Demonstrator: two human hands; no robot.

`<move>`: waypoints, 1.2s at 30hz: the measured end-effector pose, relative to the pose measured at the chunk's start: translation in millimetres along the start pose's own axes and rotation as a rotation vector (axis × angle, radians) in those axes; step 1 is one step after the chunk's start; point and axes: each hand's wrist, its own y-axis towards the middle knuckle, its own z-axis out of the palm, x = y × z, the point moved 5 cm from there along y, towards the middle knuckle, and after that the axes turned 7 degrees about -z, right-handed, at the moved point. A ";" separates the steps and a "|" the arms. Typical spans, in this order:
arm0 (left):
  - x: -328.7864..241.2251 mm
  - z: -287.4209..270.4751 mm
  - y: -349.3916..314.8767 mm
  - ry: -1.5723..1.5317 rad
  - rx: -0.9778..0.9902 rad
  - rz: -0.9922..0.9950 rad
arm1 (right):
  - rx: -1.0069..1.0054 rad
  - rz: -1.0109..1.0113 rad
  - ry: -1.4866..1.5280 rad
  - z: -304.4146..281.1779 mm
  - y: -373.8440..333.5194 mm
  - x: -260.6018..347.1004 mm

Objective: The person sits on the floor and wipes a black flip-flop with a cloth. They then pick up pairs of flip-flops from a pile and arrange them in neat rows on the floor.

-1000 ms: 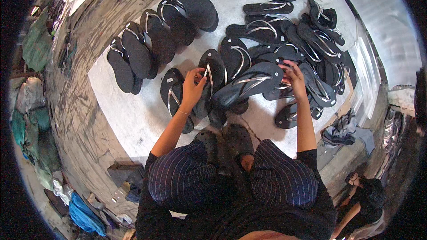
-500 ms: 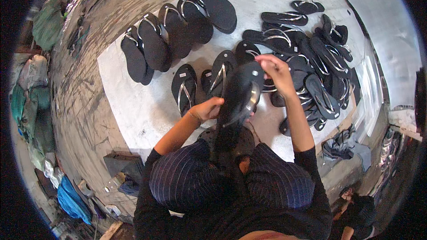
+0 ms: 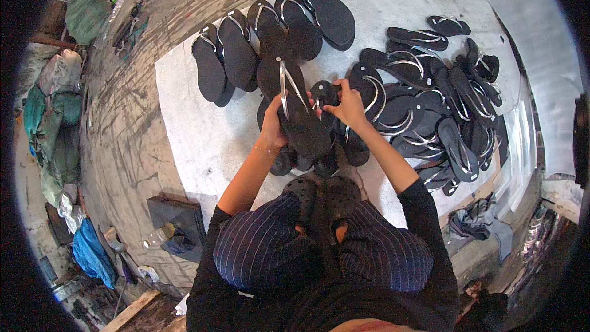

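Watching remotely, I see the left hand (image 3: pixel 274 124) clamped on the edge of a long black flip-flop with a silver V-shaped strap (image 3: pixel 301 128), while the right hand (image 3: pixel 345 106) pinches the toe end of a second black silver-strapped flip-flop (image 3: pixel 324 90) just beside it. Ahead and to the left of both hands stands a neat row of black flip-flops (image 3: pixel 269 35); right of the right hand I find a loose heap of black flip-flops (image 3: pixel 456 92). A pale, flat sheet (image 3: pixel 184 129) lies beneath, and dark perforated clogs (image 3: pixel 344 195) sit nearer me than the hands.
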 end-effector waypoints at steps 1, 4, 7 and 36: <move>1.8 -2.7 6.4 -0.064 -0.057 0.014 | -0.027 0.015 0.087 -0.3 -3.1 -5.3; -5.4 -4.2 16.2 -0.119 0.008 0.024 | -0.103 0.048 0.362 1.9 -8.6 -4.6; -19.1 -17.8 7.5 -0.104 -0.091 0.142 | -0.056 0.286 0.339 -80.3 -37.0 26.8; -6.7 7.8 22.8 0.026 -0.150 0.162 | -0.271 -0.686 0.185 -103.3 -85.9 128.0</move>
